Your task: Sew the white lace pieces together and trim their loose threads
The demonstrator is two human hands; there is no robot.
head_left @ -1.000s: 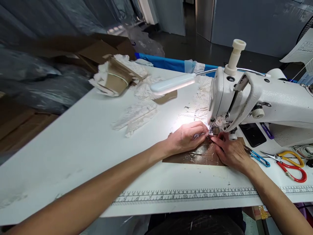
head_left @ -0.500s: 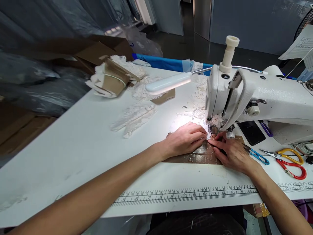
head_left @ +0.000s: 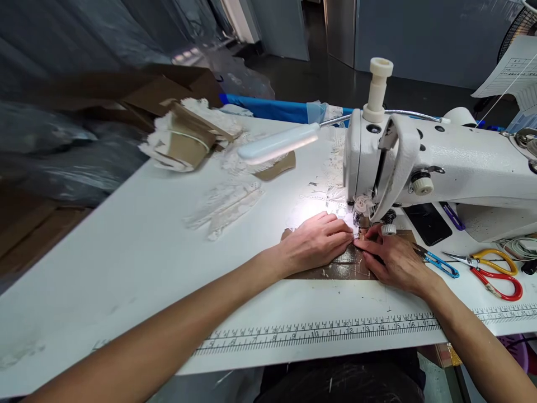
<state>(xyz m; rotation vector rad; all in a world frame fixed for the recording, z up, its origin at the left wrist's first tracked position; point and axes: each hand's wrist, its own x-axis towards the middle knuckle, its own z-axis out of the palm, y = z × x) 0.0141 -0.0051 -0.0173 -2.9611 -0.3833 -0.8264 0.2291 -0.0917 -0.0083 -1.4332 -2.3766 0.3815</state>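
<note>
My left hand [head_left: 321, 243] lies palm down just left of the needle area, its fingers close together and pressed on white lace [head_left: 331, 196]. Facing it, my right hand [head_left: 396, 260] has thumb and forefinger drawn in at the lace edge, nearly touching the left fingertips. The bit of lace between the fingers is mostly hidden. Both hands rest over a shiny brown plate [head_left: 342, 272] in front of the presser foot of a white sewing machine [head_left: 461, 162]. A slim lamp [head_left: 279, 144] lights the spot.
Blue thread snips [head_left: 442, 265], scissors [head_left: 499, 274] with yellow and red handles, and a black phone [head_left: 428, 224] lie on the right. Lace strips [head_left: 230, 207] and a tied lace bundle [head_left: 188, 143] lie to the left. A printed ruler [head_left: 319, 336] runs along the front edge.
The view has shifted slightly, so the machine and tools sit a little further left. Both hands keep nearly the same place at the lace by the presser foot.
</note>
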